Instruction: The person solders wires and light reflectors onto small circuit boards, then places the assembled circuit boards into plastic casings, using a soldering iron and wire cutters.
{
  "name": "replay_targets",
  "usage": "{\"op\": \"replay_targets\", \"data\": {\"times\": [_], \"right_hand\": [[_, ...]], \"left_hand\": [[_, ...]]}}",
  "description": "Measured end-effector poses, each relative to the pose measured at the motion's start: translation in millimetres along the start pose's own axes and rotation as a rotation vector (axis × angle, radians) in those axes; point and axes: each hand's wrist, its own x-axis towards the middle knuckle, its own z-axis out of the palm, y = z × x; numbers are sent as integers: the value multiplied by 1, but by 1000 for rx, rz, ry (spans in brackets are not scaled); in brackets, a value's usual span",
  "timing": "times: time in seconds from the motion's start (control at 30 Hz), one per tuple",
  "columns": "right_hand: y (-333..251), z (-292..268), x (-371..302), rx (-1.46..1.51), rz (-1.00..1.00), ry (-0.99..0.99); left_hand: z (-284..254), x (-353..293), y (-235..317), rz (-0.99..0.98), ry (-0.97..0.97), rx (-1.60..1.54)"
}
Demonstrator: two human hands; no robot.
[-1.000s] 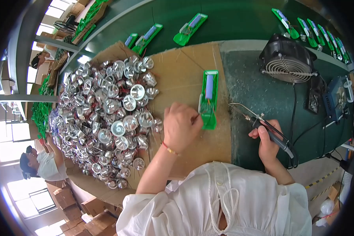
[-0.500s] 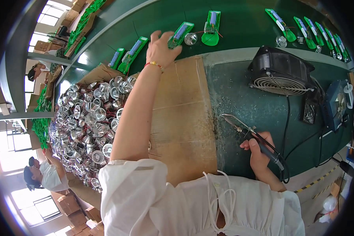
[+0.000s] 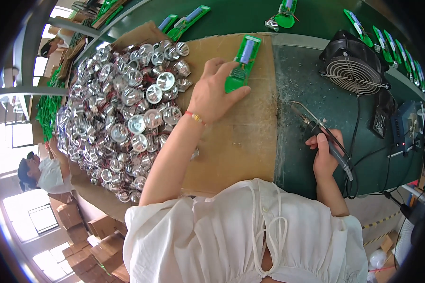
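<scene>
My left hand (image 3: 214,93) grips a green plastic casing (image 3: 248,53) from its left side, thumb and fingers closed about its lower part. The casing holds a blue cylindrical cell, and it lies over the brown cardboard sheet (image 3: 238,162). My fingers hide some of its small inner parts. In my right hand (image 3: 327,158) is a soldering iron (image 3: 335,150) with a black handle, its metal tip pointing far left above the scattered solder bits. A thin solder feed tube runs along the iron. The tip and the casing are well apart.
A large heap of silver reflector cups (image 3: 123,108) lies left of the cardboard. More green casings (image 3: 188,22) stand along the far side. A black fan (image 3: 353,70) and a blue soldering station (image 3: 403,127) with cables are on the right. Another person (image 3: 52,172) is at far left.
My left hand has taken hold of a green casing from the far row and brought it nearer, over the cardboard. The right hand still holds the soldering iron. The view has shifted.
</scene>
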Motion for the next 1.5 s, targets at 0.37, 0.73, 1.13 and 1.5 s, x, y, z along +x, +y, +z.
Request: {"op": "replay_targets", "data": {"times": [0.37,0.73,1.13,1.5], "right_hand": [[0,0,-24,-197,-89,50],[-13,-4,-18,-208,-119,66],[-25,-9,-16,-254,-159,71],[-21,5,-16,-318,-159,7]], "left_hand": [[-172,-230,46,46,1089,574],[-229,-527,-159,-1132,1201,697],[-71,-555,-252,-1735,553,258],[-49,-566,-274,-1681,571,345]]}}
